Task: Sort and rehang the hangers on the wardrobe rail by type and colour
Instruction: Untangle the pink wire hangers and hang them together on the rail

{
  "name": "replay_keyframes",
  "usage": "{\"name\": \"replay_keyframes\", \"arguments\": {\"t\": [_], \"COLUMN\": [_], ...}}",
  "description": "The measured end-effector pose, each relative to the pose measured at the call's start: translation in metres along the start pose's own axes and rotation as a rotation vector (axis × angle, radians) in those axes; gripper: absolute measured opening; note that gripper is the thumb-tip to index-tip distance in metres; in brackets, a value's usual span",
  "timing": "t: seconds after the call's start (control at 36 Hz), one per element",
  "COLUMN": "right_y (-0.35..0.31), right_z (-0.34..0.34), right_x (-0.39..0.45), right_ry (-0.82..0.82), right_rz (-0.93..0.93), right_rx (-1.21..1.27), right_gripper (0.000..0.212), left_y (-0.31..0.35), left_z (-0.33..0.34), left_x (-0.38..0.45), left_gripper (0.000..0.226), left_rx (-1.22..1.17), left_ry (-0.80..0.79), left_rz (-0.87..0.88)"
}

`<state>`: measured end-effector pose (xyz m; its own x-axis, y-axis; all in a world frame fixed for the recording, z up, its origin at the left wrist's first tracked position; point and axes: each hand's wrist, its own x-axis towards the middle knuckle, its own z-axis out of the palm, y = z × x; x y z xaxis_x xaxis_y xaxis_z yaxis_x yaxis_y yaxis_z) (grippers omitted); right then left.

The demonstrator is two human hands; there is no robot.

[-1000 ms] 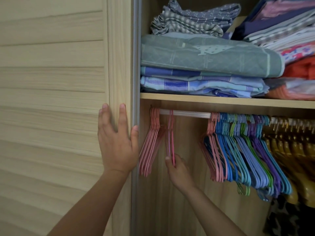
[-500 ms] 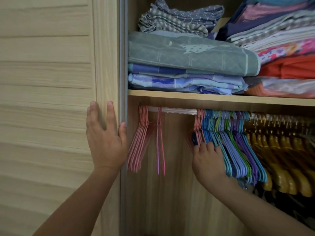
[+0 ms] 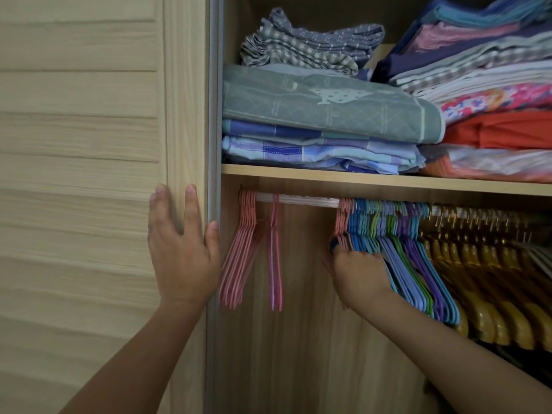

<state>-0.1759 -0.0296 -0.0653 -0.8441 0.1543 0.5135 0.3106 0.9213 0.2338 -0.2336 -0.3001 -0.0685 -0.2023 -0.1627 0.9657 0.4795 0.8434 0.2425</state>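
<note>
- Head view is looking at an open wardrobe, and the rail (image 3: 304, 200) under the shelf (image 3: 373, 178) is serving as the landmark for everything here.
- At the far left end of the rail, a bunch of salmon-pink hangers (image 3: 239, 258) is hanging tight together, slanting down toward the door side.
- Just right of that bunch, a brighter pink hanger (image 3: 275, 258) is hanging on its own, straight down, with a bare stretch of rail to its right.
- Further right along the rail, a packed group of mixed hangers (image 3: 412, 264) is crowding together: a few pink ones at its left edge, then blue, green and purple.
- Past those, toward the right end of the rail, yellow wooden hangers (image 3: 493, 282) are hanging in a long row.
- The right hand (image 3: 358, 273) is reaching up below the rail, its fingers curling around the lower parts of the pink and blue hangers at the left edge of the mixed group and gripping them.
- The left hand (image 3: 182, 249) is lying flat, fingers spread apart, on the wardrobe door (image 3: 89, 174) to the left of the rail, thumb touching the door's edge.
- Above the rail, folded linens (image 3: 328, 103) are sitting stacked on the shelf.
</note>
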Motion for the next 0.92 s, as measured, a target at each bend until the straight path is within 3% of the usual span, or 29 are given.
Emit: {"name": "replay_keyframes", "arguments": {"t": [0.11, 0.33, 0.47, 0.64, 0.72, 0.83, 0.92], "right_y": [-0.001, -0.019, -0.036, -0.039, -0.042, -0.038, -0.032], "right_z": [-0.014, -0.020, -0.008, -0.001, 0.021, 0.060, 0.091], "right_x": [0.026, 0.060, 0.021, -0.050, -0.107, -0.191, -0.246], "right_ry": [0.059, -0.062, -0.080, -0.250, -0.385, -0.581, -0.750], "right_rz": [0.010, 0.103, 0.135, 0.201, 0.230, 0.289, 0.398], "right_rx": [0.201, 0.372, 0.465, 0.709, 0.862, 1.081, 1.197], "right_gripper": [0.007, 0.023, 0.018, 0.017, 0.021, 0.019, 0.020], "left_y": [-0.001, -0.002, -0.004, 0.005, 0.008, 0.014, 0.012], "left_z": [0.002, 0.002, 0.004, 0.000, -0.014, -0.066, -0.104], "left_x": [0.000, 0.000, -0.002, 0.007, -0.012, -0.114, -0.255], "left_gripper": [0.062, 0.062, 0.062, 0.061, 0.064, 0.070, 0.045], "left_rx": [0.000, -0.007, 0.020, 0.050, 0.009, -0.307, -0.391], "left_ry": [0.008, 0.005, -0.006, -0.012, -0.124, -0.203, -0.487], "left_rz": [0.001, 0.016, 0.036, 0.032, 0.007, -0.130, -0.497]}}
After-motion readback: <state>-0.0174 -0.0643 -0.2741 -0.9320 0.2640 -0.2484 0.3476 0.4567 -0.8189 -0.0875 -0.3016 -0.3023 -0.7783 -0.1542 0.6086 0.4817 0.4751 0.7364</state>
